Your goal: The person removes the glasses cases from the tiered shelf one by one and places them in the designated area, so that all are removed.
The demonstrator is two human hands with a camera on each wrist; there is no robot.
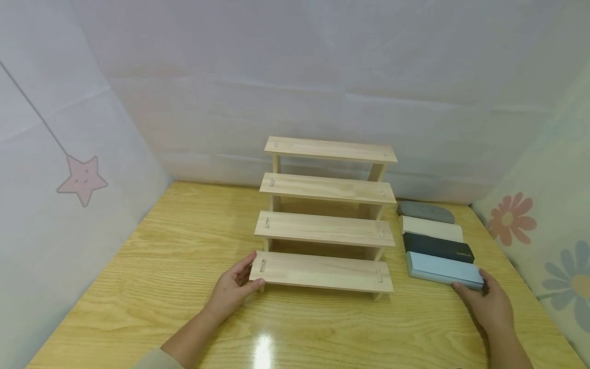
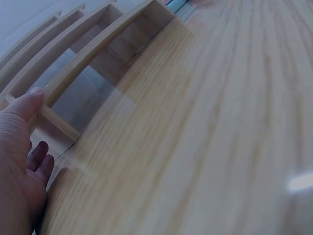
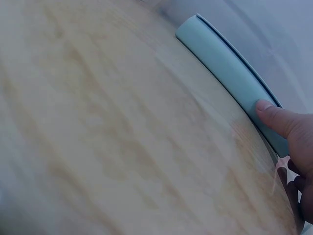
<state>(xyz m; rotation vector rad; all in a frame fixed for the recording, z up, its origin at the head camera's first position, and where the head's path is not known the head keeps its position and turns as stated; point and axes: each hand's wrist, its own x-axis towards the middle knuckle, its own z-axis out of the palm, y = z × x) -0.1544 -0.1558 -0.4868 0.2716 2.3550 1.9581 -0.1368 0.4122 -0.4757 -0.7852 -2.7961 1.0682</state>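
Observation:
A stepped wooden display rack (image 1: 322, 228) with several plank shelves stands mid-table. My left hand (image 1: 234, 288) grips the left end of its lowest shelf (image 1: 320, 270), thumb at the front edge and fingers at the end. In the left wrist view the thumb (image 2: 32, 100) lies against that plank. On the right, my right hand (image 1: 490, 305) holds the right end of a light blue glasses case (image 1: 442, 269), its thumb on the front side. The case (image 3: 225, 68) lies on the table in the right wrist view; the other fingers are partly hidden behind its end.
Behind the blue case lie a black case (image 1: 435, 247), a cream case (image 1: 430, 228) and a grey case (image 1: 424, 211) in a row, right of the rack. The wood-grain table (image 1: 161, 256) is bordered by pale cloth walls (image 1: 313, 77) at the back and sides.

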